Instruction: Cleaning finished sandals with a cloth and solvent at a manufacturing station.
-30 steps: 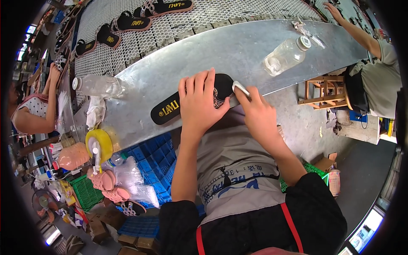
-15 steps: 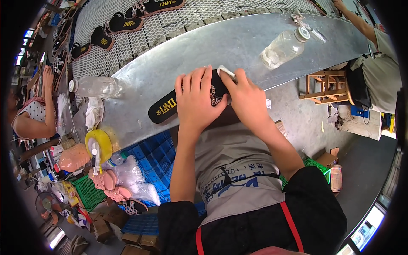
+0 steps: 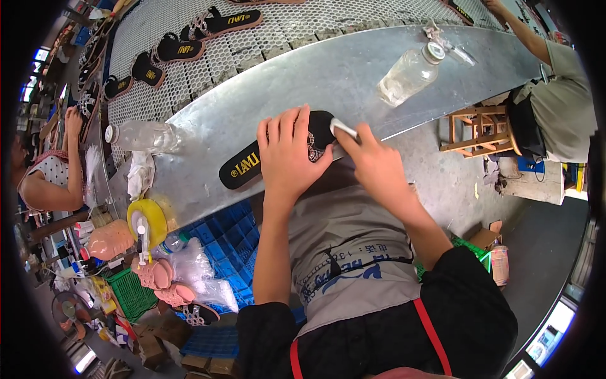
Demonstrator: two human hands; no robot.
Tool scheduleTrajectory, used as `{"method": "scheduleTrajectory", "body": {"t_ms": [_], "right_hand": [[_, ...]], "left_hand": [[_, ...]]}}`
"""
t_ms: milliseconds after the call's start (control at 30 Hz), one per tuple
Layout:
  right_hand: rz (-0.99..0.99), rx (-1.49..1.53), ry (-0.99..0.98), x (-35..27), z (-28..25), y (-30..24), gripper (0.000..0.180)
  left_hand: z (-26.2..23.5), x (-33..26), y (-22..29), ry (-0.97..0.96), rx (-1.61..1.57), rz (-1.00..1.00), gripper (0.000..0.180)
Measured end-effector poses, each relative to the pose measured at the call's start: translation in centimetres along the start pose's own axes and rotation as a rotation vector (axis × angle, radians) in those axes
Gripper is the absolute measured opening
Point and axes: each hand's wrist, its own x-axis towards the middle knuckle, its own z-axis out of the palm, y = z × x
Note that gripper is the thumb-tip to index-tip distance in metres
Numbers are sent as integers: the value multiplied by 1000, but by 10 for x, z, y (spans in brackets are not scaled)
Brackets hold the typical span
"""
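Right hand: the white piece (image 3: 341, 131) is clamped in the fingers of the right hand (image 3: 380, 169), its tip set against the strap end of the black sandal (image 3: 241, 169); its exact kind cannot be told.
Left hand: the fingers of the left hand (image 3: 289, 148) are laid close together across the strap, the thumb apart; whether the sandal's edge is gripped underneath cannot be told.
Sandal: it is held slantwise near the front edge of the metal bench (image 3: 278, 85), yellow lettering left uncovered.
Just changed: the right hand, placed closer in half a second ago, is now drawn back toward the near right; more of the sandal's strap end is exposed, so the stroke along that rim seems unfinished.
Farther bench: a clear bottle (image 3: 411, 77) is seen at right, another bottle (image 3: 150, 137) at left.
Beyond: more sandals (image 3: 179, 48) are lined up on the white mesh (image 3: 353, 14).
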Motion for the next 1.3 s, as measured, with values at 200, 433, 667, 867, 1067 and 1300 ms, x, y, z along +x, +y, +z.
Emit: {"method": "scheduleTrajectory", "body": {"t_ms": [200, 433, 667, 867, 1067, 1300], "right_hand": [[-10, 5, 111, 30, 9, -9, 52], [77, -8, 49, 5, 15, -25, 55], [82, -32, -17, -8, 16, -22, 52], [20, 40, 100, 23, 26, -17, 56], [36, 38, -54, -12, 3, -12, 58], [-35, 85, -25, -6, 0, -10, 54]], "left_hand": [[-6, 1, 0, -28, 20, 7, 75], [-3, -6, -6, -55, 31, -41, 78], [-6, -8, -12, -2, 18, -39, 79], [-5, -10, -12, -16, -1, -35, 80], [-10, -10, -11, -21, 14, -51, 78], [-12, -10, -16, -40, 6, -36, 76]]}}
